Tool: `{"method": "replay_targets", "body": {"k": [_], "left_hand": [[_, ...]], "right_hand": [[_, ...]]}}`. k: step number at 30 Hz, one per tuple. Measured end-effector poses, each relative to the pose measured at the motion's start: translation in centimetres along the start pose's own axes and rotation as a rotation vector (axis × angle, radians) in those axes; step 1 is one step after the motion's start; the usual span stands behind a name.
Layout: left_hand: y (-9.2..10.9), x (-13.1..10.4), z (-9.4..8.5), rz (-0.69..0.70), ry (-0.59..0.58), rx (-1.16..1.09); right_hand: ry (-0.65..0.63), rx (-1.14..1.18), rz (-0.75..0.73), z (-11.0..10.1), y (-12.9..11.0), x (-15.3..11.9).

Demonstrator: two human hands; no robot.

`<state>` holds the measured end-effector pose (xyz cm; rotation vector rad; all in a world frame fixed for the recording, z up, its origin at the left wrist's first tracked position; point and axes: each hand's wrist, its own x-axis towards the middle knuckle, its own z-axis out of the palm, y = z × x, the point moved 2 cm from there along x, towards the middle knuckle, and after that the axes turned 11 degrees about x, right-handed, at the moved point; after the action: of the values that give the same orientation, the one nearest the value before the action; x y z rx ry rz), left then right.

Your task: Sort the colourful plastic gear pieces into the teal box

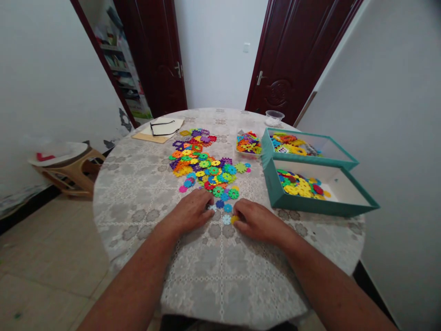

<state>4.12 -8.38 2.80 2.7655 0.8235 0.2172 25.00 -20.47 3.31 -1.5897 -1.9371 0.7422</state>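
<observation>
One yellow piece [234, 220] is touched by the right hand [257, 219]; like the left hand [195, 209], it is curled, any pinch unclear. Two green boxes [317, 205] are set toward two o'clock.

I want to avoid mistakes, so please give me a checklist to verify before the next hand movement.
1. Right hand at the yellow piece: ok.
2. Firm grip in either hand: cannot tell, fingers hide it.
3. Front teal box open on top: ok.
4. All pieces inside containers: not ok, a colourful pile lies on the tablecloth.
5. Glasses apart from the pile: ok.
</observation>
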Motion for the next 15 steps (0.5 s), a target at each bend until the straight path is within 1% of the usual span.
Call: {"method": "replay_targets", "body": {"k": [2, 5, 8, 11, 15], "left_hand": [[-0.1, -0.1, 0.1, -0.005, -0.007, -0.035], [0.0, 0.2, 0.4, -0.008, -0.014, -0.116], [0.2, 0.8, 1.0, -0.024, 0.003, -0.172], [0.2, 1.3, 1.5, -0.037, 0.010, -0.159], [0.2, 1.5, 1.5, 0.006, 0.020, -0.128]], "right_hand": [[0.000, 0.070, -0.007, 0.3, 0.0, 0.5], [0.073, 0.125, 0.029, 0.8, 0.5, 1.4], [0.129, 0.085, 0.075, 1.0, 1.1, 2.1], [0.141, 0.041, 0.099, 0.9, 1.0, 2.5], [0.140, 0.038, 0.082, 0.9, 0.5, 2.7]]}}
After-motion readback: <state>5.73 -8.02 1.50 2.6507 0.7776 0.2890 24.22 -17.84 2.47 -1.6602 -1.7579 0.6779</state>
